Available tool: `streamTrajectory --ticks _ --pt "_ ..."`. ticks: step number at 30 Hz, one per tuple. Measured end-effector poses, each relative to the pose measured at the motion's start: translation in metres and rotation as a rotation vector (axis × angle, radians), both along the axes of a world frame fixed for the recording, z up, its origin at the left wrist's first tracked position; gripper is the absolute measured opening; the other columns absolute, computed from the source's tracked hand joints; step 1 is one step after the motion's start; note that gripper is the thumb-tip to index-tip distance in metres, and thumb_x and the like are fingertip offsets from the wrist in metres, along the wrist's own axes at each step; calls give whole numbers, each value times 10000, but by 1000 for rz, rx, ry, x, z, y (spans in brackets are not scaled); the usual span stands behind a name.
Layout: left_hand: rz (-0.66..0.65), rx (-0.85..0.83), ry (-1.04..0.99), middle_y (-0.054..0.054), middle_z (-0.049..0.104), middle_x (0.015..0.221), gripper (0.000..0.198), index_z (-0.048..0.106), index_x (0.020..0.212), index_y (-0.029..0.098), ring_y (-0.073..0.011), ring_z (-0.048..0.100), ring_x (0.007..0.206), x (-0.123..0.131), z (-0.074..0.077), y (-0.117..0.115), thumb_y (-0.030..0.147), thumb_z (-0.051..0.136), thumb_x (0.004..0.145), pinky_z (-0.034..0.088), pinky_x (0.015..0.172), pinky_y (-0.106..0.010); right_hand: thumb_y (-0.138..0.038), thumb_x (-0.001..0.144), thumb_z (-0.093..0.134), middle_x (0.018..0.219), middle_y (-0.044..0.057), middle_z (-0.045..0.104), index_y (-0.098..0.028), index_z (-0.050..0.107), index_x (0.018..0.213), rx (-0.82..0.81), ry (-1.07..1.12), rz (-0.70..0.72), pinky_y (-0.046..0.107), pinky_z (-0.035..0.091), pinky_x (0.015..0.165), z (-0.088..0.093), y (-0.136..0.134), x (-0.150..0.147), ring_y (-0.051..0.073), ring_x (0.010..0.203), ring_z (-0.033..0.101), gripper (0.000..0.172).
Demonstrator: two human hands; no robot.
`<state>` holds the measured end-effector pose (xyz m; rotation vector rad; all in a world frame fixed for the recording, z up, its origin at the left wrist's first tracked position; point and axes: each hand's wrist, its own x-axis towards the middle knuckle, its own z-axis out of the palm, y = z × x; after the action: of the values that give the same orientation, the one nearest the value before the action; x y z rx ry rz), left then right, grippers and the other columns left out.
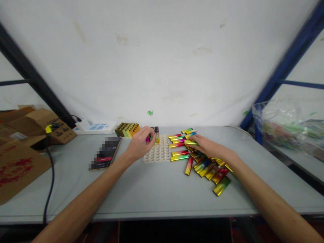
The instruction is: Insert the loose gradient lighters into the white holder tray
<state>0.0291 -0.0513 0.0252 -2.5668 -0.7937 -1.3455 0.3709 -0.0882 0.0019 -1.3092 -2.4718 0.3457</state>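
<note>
At the left edge of a white tray with rows of round holes [159,153], my left hand [143,142] is closed in a pinch. Between its fingers shows part of a shiny magenta-and-green lighter-shaped piece [149,138]; the rest is hidden. Just beyond stand dark-topped pieces [157,134] upright in the tray's back rows. My right hand [204,145] lies with fingers stretched over a pile of metallic gold, red, green and blue flat pieces [206,167]. Its fingertips touch a yellow-green piece [190,142]. Several similar pieces [180,157] lie between tray and pile.
Left of the tray lies a phone [107,153], its screen partly pixelated. Behind it are a block of upright yellow and green dark-topped pieces [128,129] and a white power strip [97,127]. Cardboard boxes [22,162] and a black cable [52,175] occupy the far left. A clear plastic bag [280,125] is at right.
</note>
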Motion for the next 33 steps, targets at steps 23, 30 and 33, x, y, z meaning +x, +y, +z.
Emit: streamTrajectory --ticks 23,30,33 --pt "-17 -33 14 -15 593 826 126 513 851 193 -144 570 756 2 -4 -2 117 536 949 468 716 -258 -490 969 556 1286 160 625 -195 556 1432 55 125 -120 492 476 1071 14 0 28 311 1187 612 549" --pt "-39 -40 22 -4 588 810 117 519 850 191 -128 563 711 5 -6 -4 130 546 946 448 678 -238 -458 954 595 1118 110 721 -227 722 1227 -52 332 -108 436 554 874 27 -11 2 254 926 686 380" --pt "-50 -47 24 -3 591 811 105 526 862 188 -126 559 707 5 -8 -4 128 550 945 449 679 -239 -443 828 769 1077 85 736 -205 727 1029 -128 632 -156 384 541 830 25 -14 -16 229 910 686 315"
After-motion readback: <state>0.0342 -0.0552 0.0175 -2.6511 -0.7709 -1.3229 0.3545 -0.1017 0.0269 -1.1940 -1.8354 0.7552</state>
